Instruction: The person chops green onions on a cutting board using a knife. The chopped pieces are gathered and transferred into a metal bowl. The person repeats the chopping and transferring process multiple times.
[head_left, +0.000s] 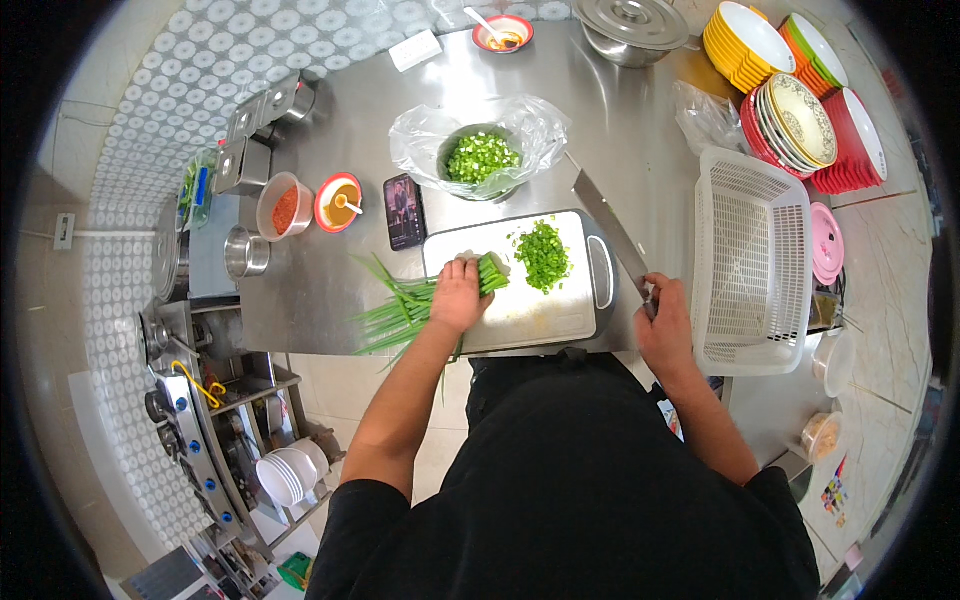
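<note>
My left hand (457, 296) presses down on a bunch of green onions (397, 307), whose cut ends point right on a white cutting board (525, 319). The long leaves run left past the board onto the steel table. A heap of chopped green onion (543, 256) lies on the board's right part, apart from the bunch. My right hand (666, 319) grips the handle of a long-bladed kitchen knife (613, 227) right of the board, its blade slanting up and left. Behind the board, a plastic-lined metal pot (480, 161) holds more chopped green onion.
A phone (404, 212) lies behind the board's left corner. Left of it stand a bowl of brown sauce (338, 202), a tub of red seasoning (286, 208) and a metal cup (247, 253). A white plastic basket (752, 262) is at the right, with stacked bowls (795, 124) behind it.
</note>
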